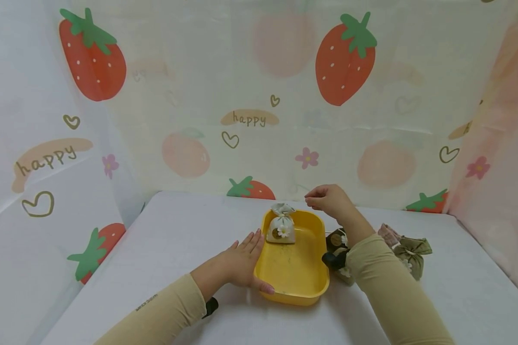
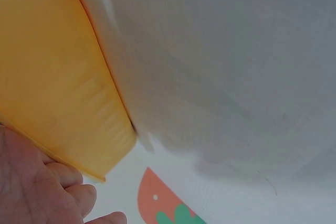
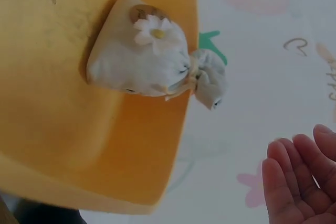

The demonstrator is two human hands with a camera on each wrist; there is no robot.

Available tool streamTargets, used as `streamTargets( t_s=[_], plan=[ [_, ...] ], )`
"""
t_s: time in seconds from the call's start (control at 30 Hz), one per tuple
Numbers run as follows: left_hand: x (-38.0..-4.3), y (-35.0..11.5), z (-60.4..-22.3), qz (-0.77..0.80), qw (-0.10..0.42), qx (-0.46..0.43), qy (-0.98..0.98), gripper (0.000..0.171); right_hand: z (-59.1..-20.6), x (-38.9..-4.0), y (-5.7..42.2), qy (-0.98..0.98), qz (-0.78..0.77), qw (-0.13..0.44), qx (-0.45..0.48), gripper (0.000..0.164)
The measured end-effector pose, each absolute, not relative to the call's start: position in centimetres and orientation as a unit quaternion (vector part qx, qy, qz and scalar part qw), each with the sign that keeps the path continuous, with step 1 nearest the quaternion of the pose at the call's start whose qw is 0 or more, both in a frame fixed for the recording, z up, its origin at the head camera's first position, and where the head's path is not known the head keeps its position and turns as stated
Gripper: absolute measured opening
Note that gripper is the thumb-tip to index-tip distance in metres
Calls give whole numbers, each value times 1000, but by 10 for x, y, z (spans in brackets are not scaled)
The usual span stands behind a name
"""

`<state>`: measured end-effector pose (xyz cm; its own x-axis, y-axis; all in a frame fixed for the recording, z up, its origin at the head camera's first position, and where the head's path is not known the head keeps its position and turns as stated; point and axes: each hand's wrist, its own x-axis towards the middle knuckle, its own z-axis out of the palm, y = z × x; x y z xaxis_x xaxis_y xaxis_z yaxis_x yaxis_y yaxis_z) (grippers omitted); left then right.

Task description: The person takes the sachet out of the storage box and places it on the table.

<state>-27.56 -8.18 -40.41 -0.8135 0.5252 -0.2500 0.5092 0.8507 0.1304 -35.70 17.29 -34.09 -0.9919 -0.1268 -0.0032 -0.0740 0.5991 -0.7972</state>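
A yellow tray (image 1: pixel 293 266) stands on the white-covered table, and a small pale drawstring pouch (image 1: pixel 279 224) with a white flower sits upright in its far left corner. My left hand (image 1: pixel 241 264) rests along the tray's left rim, fingers extended and thumb over the near edge. In the left wrist view its fingers lie against the rim of the tray (image 2: pixel 58 72). Past the tray's far right corner my right hand (image 1: pixel 330 200) is raised with nothing in it. The right wrist view has its fingers (image 3: pixel 280 187) loosely bent, apart from the pouch (image 3: pixel 136 59).
Right of the tray lie a dark pouch (image 1: pixel 336 238), partly hidden by the right wrist, an olive-green pouch (image 1: pixel 416 254) and a pink one (image 1: pixel 388 235). A strawberry-printed curtain (image 1: pixel 250 153) hangs behind the table, with further cloth at both sides.
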Motion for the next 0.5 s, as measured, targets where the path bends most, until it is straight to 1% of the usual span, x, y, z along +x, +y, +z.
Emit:
streamTargets(
  t_s=[0.3,0.5],
  plan=[
    [-278,-82,-407,28,140,270,952,128,-356,-365,162,899,-438,24,-22,22],
    [-278,-82,-406,31,143,271,951,128,-365,-371,159,888,-459,34,-9,23]
  ],
)
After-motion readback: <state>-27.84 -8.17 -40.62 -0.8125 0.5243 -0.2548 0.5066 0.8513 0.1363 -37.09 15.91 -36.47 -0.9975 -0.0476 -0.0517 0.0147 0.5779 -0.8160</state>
